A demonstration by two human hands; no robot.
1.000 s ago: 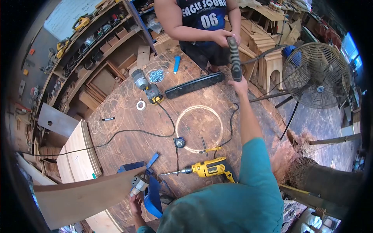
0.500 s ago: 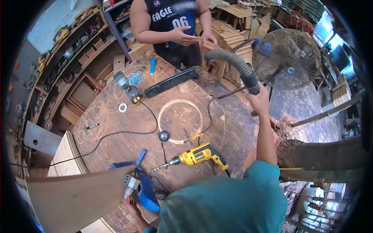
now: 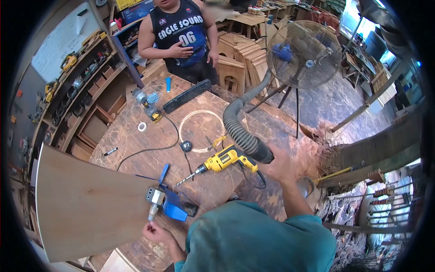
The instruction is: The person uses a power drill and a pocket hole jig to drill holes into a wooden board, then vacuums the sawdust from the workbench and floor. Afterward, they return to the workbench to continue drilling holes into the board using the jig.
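My right hand (image 3: pixel 277 165) is closed round the end of a grey ribbed vacuum hose (image 3: pixel 240 129), held above the workbench (image 3: pixel 156 174). The fingers of my left hand (image 3: pixel 157 232) are curled right at the lower end of a metal drilling jig (image 3: pixel 155 197); what they pinch, if anything, is hidden. This jig sits at the edge of a large wooden panel (image 3: pixel 90 201), beside a blue clamp-like base (image 3: pixel 174 211). A yellow corded drill (image 3: pixel 224 158) with a long bit lies on the bench between my hands, its tip toward the jig.
Along the bench lie a tape measure (image 3: pixel 186 146), a tape roll (image 3: pixel 142 127), a marker (image 3: pixel 110 151), another power tool (image 3: pixel 147 106), a pile of screws (image 3: pixel 152 98) and a long black bar (image 3: pixel 187 96). A person (image 3: pixel 179 41) stands across it. A large fan (image 3: pixel 304 54) stands beyond.
My right hand has brought the hose down and nearer, beside the drill. My left hand has slipped slightly below the jig's end. The other person's hands have parted, and the view has shifted.
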